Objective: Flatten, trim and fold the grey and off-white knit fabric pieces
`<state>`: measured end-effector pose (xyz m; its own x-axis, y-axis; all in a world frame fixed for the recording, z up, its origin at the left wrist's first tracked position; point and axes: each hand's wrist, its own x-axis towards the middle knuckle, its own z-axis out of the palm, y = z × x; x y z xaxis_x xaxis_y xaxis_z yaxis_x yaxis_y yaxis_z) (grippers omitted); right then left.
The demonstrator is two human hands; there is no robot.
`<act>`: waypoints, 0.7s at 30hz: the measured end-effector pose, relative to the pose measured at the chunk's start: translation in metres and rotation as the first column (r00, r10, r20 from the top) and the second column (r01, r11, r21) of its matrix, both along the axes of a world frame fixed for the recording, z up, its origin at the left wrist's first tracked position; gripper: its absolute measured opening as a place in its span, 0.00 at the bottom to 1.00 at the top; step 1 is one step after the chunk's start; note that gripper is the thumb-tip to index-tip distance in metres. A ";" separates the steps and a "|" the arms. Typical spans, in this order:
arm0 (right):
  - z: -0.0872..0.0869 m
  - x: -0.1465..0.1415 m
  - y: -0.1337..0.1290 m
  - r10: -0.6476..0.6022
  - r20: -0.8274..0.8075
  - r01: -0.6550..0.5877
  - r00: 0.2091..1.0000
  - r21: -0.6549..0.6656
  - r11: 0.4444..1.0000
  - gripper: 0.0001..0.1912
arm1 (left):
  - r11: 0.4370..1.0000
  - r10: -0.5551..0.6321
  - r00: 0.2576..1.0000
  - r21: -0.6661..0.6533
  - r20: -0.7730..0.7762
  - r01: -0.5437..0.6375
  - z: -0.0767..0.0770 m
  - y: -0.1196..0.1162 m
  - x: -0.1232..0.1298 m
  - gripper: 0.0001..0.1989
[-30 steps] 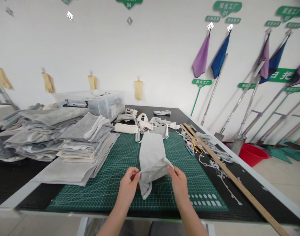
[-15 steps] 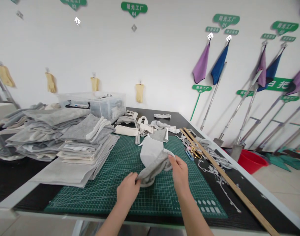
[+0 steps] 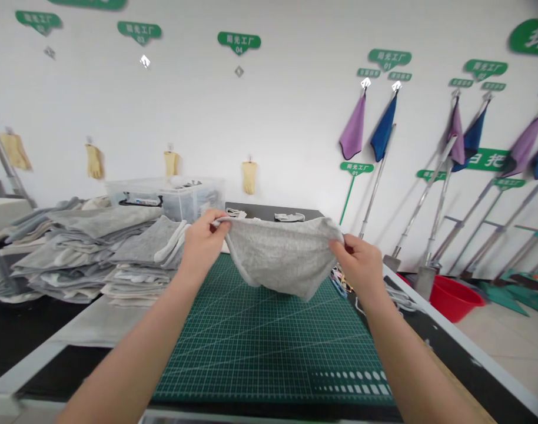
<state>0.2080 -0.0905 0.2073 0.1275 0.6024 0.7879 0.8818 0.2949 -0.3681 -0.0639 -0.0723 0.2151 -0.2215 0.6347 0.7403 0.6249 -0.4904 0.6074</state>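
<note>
A piece of light grey knit fabric (image 3: 280, 253) hangs stretched between my two hands, above the green cutting mat (image 3: 269, 347). My left hand (image 3: 205, 238) pinches its upper left corner. At the opposite end, my right hand (image 3: 359, 256) grips the right edge between thumb and fingers. The fabric's top edge runs nearly level, and its lower edge sags clear of the mat. Behind it, most of the loose scraps on the table are hidden.
Stacks of folded grey cloth (image 3: 136, 259) stand left of the mat, with a clear plastic bin (image 3: 181, 197) behind. A wooden strip (image 3: 454, 383) lies along the right side, near scissors (image 3: 338, 282). A red bucket (image 3: 454, 297) and leaning long-handled tools are beyond the table's right edge.
Both hands have risen from low over the mat and moved apart. The grey fabric, bunched before, is now lifted and spread between them. The view has tilted slightly upward.
</note>
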 end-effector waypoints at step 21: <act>0.057 0.010 0.017 0.350 0.075 -0.357 0.934 0.268 0.895 0.07 | 0.968 -0.192 0.961 0.122 -0.199 0.218 0.074 -0.015 -0.010 0.10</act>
<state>0.2184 -0.0735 0.2644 -0.0748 0.3655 0.9278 0.7082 0.6745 -0.2086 -0.0741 -0.0869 0.2889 0.0514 0.5379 0.8414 0.5964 -0.6923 0.4062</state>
